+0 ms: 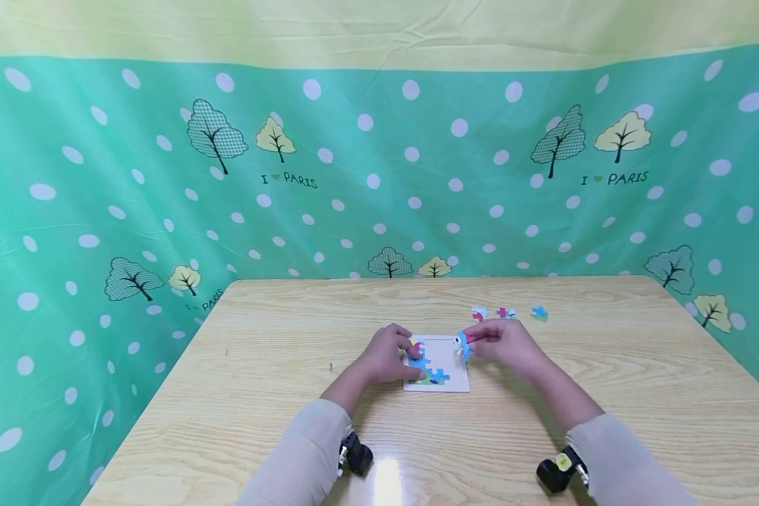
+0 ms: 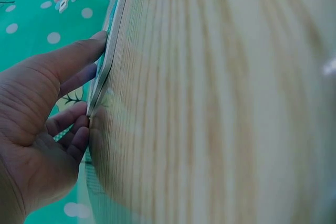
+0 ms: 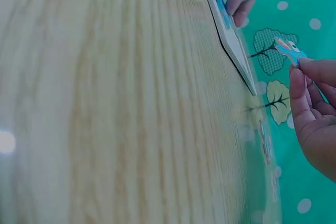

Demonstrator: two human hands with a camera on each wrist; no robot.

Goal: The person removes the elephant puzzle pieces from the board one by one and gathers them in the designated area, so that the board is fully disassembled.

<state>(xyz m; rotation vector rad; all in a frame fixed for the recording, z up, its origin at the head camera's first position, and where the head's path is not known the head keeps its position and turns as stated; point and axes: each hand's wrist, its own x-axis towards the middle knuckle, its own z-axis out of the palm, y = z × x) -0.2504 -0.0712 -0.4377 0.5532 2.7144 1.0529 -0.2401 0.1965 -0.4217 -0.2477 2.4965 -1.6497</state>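
Note:
A white puzzle board (image 1: 457,383) lies on the table, with several joined blue and green pieces (image 1: 438,377) along its left and near side. My left hand (image 1: 384,357) grips the board's left side; its thumb and index finger lie over the pieces there. In the left wrist view the same hand (image 2: 42,98) curls at the board's corner. My right hand (image 1: 504,344) pinches a blue puzzle piece (image 1: 462,346) printed with an eye, raised just above the board's right edge. The right wrist view shows this piece (image 3: 292,51) tilted between thumb and fingers.
Beyond the right hand, loose puzzle pieces lie on the table: a pink and white one (image 1: 478,313), a red and blue one (image 1: 505,313) and a blue-green one (image 1: 540,313). A dotted green curtain (image 1: 354,176) hangs behind the wooden table (image 1: 278,422).

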